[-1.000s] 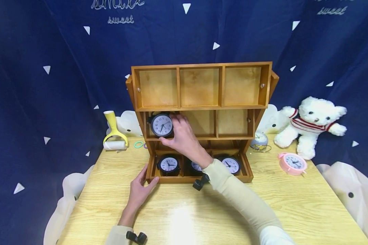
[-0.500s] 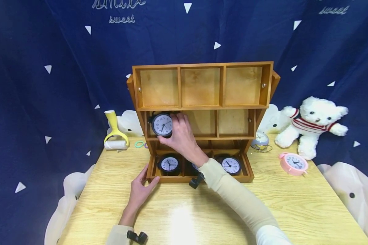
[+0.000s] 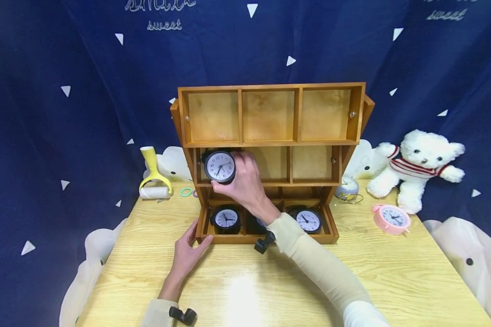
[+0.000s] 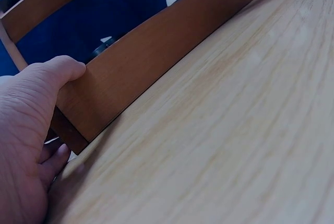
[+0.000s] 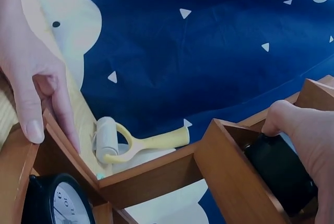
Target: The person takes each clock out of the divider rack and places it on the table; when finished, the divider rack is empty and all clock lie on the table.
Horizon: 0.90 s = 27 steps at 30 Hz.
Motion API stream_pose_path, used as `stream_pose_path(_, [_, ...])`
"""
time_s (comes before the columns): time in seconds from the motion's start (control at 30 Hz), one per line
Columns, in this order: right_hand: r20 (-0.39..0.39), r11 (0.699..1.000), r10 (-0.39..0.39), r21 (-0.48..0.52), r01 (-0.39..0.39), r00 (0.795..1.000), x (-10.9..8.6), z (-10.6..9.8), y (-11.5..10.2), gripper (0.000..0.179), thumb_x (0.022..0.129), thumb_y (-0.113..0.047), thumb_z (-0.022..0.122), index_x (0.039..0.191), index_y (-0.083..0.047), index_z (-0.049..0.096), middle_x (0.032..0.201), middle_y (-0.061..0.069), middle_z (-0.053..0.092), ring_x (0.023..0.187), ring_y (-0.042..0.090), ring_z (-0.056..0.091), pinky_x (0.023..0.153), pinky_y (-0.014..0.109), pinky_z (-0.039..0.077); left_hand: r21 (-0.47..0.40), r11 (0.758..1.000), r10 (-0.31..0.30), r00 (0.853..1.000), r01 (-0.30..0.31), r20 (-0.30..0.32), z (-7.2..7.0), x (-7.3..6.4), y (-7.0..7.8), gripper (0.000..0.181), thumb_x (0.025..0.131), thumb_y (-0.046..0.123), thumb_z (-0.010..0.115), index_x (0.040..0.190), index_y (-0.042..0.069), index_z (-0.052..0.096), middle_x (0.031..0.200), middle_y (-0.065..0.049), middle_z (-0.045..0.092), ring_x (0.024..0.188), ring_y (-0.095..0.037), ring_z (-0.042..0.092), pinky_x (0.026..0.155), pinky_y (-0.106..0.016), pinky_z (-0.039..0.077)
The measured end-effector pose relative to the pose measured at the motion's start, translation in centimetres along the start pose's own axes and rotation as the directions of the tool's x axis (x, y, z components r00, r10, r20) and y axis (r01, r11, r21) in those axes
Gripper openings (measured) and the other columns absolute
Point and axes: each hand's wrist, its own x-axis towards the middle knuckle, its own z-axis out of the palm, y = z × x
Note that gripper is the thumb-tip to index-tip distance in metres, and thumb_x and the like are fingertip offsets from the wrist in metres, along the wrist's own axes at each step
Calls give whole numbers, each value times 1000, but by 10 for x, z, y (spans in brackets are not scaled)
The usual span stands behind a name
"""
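My right hand (image 3: 247,184) holds a round black alarm clock (image 3: 220,167) with a white dial at the left compartment of the wooden shelf's middle tier. Thumb below and fingers at the right side grip its case; the right wrist view shows the dark case (image 5: 279,172) beside the compartment wall. My left hand (image 3: 186,252) grips the front left corner of the wooden shelf (image 3: 266,240), thumb on the front board and fingers round the side. In the bottom tier sit a left black clock (image 3: 226,220), a right one (image 3: 308,221), and a middle one mostly hidden by my right wrist.
The top tier's three compartments (image 3: 268,116) hold nothing. Left of the shelf lie a yellow lint roller (image 3: 149,170) and a green ring (image 3: 186,192). To the right are a pale blue clock (image 3: 348,186), a pink alarm clock (image 3: 392,220) and a white teddy bear (image 3: 419,165).
The black clock in my right hand has shifted slightly right within the middle tier's left compartment, and its dial shows more fully. My left hand stays at the shelf corner.
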Motion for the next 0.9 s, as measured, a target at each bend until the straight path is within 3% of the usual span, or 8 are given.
stream_pose_path(0.47, [-2, 988, 57, 145, -56, 998, -11, -21, -12, 85, 67, -40, 90, 132, 4, 58, 124, 17, 62, 107, 27, 63, 91, 39, 60, 15, 1000, -16, 1000, 16, 9, -2, -2, 1, 78, 91, 26, 85, 157, 10, 48, 148, -15, 59, 129, -31, 63, 107, -40, 51])
stream_pose_path(0.73, [-37, 955, 123, 277, -108, 992, -34, -29, -14, 82, 66, -36, 91, 133, 0, 58, 128, 15, 61, 111, 25, 63, 91, 39, 61, 17, 1000, -10, 1000, 10, 9, -2, -1, 3, 79, 91, 25, 85, 157, 8, 46, 149, -18, 58, 131, -34, 61, 110, -45, 49])
stream_pose_path(0.9, [-39, 944, 148, 304, -130, 988, -49, -37, -12, 83, 67, -34, 92, 136, -2, 57, 131, 14, 59, 114, 25, 63, 91, 41, 61, 9, 1000, -14, 1000, 14, 11, -1, -1, 2, 79, 91, 26, 85, 158, 9, 46, 150, -18, 57, 132, -34, 60, 111, -44, 48])
